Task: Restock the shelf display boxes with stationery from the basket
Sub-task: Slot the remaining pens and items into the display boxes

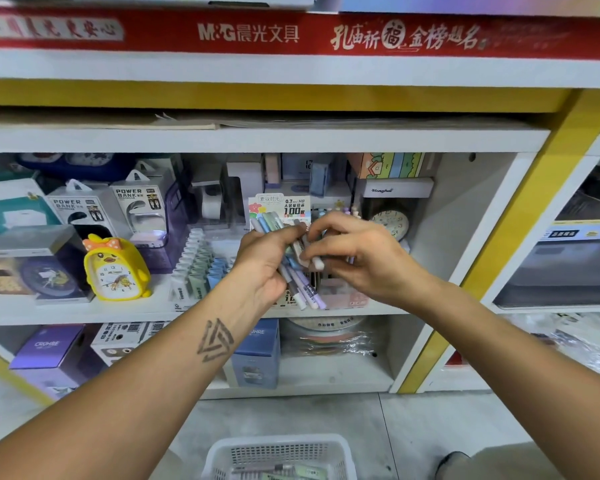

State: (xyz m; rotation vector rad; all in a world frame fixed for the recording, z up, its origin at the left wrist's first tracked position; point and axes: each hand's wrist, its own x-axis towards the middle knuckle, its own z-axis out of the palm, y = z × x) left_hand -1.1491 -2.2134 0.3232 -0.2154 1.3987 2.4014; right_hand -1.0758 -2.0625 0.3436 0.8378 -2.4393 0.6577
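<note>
L hand (pixel 264 261) grips a bundle of pens (pixel 293 271), fingers clamped round it, just in front of the display box (pixel 280 211) on the shelf. Pens' long axis runs diagonal, tips toward the box, far ends down-right. R hand (pixel 354 251) is nearer the box opening; its fingertips pinch one white pen (pixel 316 262). Basket (pixel 281 457) sits on the floor, well below the box.

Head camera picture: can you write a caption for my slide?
Left hand grips a bunch of pastel pens while right hand pinches one, above the white basket.
</note>
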